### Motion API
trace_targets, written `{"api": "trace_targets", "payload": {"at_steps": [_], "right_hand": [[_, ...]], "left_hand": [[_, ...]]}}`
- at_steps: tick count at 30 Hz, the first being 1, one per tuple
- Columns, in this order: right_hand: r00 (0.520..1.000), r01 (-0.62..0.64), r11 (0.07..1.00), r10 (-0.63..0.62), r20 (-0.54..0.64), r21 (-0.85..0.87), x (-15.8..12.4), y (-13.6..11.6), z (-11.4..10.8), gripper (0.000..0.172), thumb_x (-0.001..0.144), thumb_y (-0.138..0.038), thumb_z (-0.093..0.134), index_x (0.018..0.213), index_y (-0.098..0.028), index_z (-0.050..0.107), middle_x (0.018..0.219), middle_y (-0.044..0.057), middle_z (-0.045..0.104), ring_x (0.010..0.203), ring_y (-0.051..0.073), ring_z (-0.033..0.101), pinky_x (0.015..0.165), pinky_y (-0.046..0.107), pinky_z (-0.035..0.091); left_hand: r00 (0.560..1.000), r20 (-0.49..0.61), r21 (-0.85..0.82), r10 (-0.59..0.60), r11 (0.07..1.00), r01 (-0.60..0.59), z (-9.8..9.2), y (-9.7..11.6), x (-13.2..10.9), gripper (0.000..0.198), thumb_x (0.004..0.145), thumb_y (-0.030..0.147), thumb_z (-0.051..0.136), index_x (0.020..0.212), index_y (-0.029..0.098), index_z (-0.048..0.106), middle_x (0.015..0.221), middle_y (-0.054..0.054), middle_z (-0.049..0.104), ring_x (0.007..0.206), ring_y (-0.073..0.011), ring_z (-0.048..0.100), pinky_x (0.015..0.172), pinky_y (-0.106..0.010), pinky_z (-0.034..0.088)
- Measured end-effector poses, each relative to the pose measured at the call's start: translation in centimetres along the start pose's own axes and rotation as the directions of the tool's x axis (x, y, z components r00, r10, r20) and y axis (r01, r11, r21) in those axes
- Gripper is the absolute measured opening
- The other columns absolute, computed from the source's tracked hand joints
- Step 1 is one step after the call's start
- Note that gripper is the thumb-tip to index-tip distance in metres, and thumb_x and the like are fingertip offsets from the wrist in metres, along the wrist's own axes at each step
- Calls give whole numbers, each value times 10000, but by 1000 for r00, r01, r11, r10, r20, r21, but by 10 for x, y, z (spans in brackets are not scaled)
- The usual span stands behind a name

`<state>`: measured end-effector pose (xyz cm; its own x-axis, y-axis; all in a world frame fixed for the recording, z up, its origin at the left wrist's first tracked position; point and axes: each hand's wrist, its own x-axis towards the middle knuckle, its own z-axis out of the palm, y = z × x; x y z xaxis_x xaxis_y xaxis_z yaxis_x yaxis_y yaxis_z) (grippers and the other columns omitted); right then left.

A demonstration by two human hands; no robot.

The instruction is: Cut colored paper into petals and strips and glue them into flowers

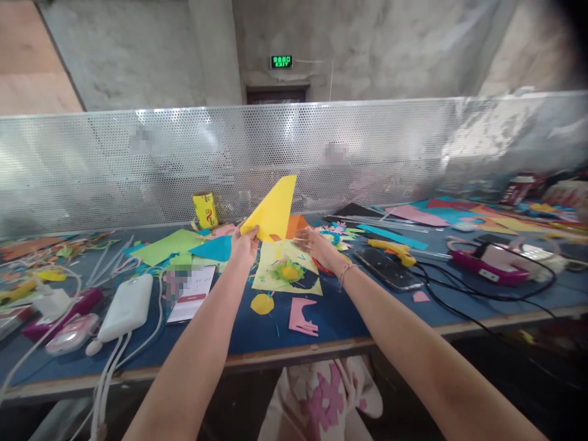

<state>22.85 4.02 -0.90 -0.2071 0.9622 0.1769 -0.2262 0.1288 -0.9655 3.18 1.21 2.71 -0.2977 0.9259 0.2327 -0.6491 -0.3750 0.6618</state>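
Observation:
My left hand (245, 245) pinches a sheet of yellow paper (275, 208) by its lower left edge and holds it upright above the table. The sheet has a slanted edge and a notch cut low down. To its right, my right hand (316, 245) is apart from the sheet, fingers spread and slightly blurred, with nothing visible in them. Below the hands lies a pale yellow sheet (264, 275) bearing a green paper flower (290, 271) with a yellow centre. A red loop (324, 267), partly hidden, shows by my right wrist. Nearer me are a round yellow paper piece (262, 304) and a pink paper offcut (303, 317).
A phone with a lit screen (192, 297) and a white power bank (126, 307) with cables lie left. On the right are a dark phone (388, 269), a yellow glue gun (395, 250) and black cable. A perforated metal screen (367, 153) stands behind.

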Motion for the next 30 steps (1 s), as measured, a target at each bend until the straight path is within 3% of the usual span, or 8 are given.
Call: {"api": "trace_targets", "payload": {"at_steps": [4,7,10,15,20,30], "right_hand": [[998,24,995,-29,-47,-99,-3,0,1,334,770,-444,546,1011,-214,563,1213,88,543,1027,206,570,893,362,462],[988,108,961,-132,-79,-255,-3,0,1,448,706,-420,620,1109,-246,528,1314,69,451,1084,216,524,859,347,477],[976,172,927,-205,-67,-332,-3,-3,0,537,677,-412,639,1172,-260,493,1317,74,442,1050,210,527,793,329,498],[946,286,898,-320,-52,-334,-3,-8,-2,501,686,-443,615,1130,-228,524,1153,73,555,895,159,567,707,282,489],[945,255,910,-307,-117,-328,-2,-11,-5,407,676,-466,616,964,-179,597,857,46,629,678,120,557,582,247,449],[922,256,899,-337,-189,-355,3,-11,-8,306,665,-452,612,776,-167,605,753,38,648,583,100,526,552,234,423]], "left_hand": [[987,-21,-140,-157,978,152,-1,7,0,221,716,-17,520,885,115,576,727,-53,656,762,-134,650,720,-226,521],[946,-18,-183,-323,932,314,-3,9,1,110,774,52,495,832,94,578,682,-73,636,688,-139,646,547,-176,503],[920,5,-148,-392,909,388,-1,8,-1,75,781,101,515,816,92,581,659,-76,629,605,-139,632,403,-152,429],[907,-73,-148,-414,904,400,9,8,-12,83,770,63,517,815,111,568,700,-62,659,611,-138,641,518,-206,511],[910,-66,-127,-410,908,400,13,6,-17,99,764,51,511,820,106,570,742,-75,677,649,-147,652,590,-237,536],[913,-39,82,-406,909,408,16,2,-22,66,749,84,544,797,123,567,689,-44,664,590,-127,635,589,-229,521]]}}
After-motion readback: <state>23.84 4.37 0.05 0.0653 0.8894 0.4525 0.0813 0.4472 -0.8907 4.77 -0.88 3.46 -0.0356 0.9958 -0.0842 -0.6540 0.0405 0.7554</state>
